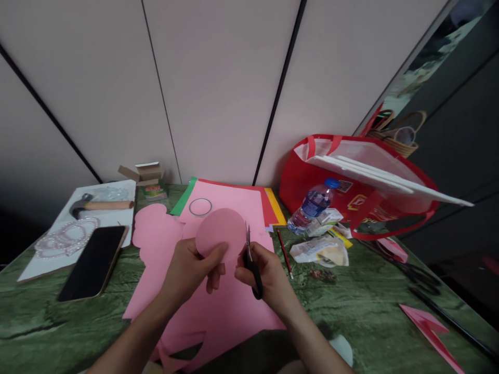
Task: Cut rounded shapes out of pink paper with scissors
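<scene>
Between the thumb and fingers of my left hand [198,265] is a round pink paper disc [222,231], held up above the table. My right hand [263,270] grips a small pair of scissors [251,265] with dark handles, their blades pointing up beside the disc's right edge. The blades look slightly apart; whether they touch the paper I cannot tell. Beneath both hands lie large pink paper sheets [234,306], some with cut-out edges. A thin dark ring [200,206] rests on the pink paper behind the disc.
A phone [93,264], a hammer [105,205] and strung beads [66,239] are on the left. To the right are a water bottle [312,208], a pencil [285,254], plastic packets [322,252], a red bag [296,171] and larger black scissors [419,275]. A wall stands behind.
</scene>
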`<state>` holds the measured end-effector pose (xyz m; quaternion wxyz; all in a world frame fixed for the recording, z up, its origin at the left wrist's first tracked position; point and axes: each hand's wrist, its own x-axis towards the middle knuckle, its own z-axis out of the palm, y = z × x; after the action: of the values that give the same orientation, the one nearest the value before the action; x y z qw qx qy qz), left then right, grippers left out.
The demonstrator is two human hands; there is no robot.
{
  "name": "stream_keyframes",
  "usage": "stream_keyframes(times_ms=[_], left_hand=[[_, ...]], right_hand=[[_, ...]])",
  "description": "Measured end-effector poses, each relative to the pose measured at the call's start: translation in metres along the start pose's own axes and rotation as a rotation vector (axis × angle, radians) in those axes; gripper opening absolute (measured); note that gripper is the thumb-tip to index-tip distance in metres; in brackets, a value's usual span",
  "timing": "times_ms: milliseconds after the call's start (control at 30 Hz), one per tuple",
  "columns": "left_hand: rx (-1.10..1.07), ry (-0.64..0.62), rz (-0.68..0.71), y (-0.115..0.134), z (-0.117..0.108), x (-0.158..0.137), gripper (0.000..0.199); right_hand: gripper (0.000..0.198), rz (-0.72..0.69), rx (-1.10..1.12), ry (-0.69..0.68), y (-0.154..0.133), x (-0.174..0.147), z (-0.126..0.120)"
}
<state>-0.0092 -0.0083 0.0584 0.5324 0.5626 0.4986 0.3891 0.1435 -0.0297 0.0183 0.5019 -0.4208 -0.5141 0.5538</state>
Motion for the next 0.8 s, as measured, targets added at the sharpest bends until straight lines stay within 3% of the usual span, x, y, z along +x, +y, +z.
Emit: stream_keyframes(times_ms=[167, 800], left_hand=[[-0.006, -0.078, -0.009, -0.0030, -0.0033, 0.0015, 0.038], [0.071, -0.052, -0.029, 0.0002, -0.0038, 0.0005, 0.039]], right_hand=[[0.029, 0.002, 0.005, 0.002, -0.0019, -0.0004, -0.0001], [0.023, -0.015, -0.067, 0.005, 0.0012, -0.0005, -0.0012]])
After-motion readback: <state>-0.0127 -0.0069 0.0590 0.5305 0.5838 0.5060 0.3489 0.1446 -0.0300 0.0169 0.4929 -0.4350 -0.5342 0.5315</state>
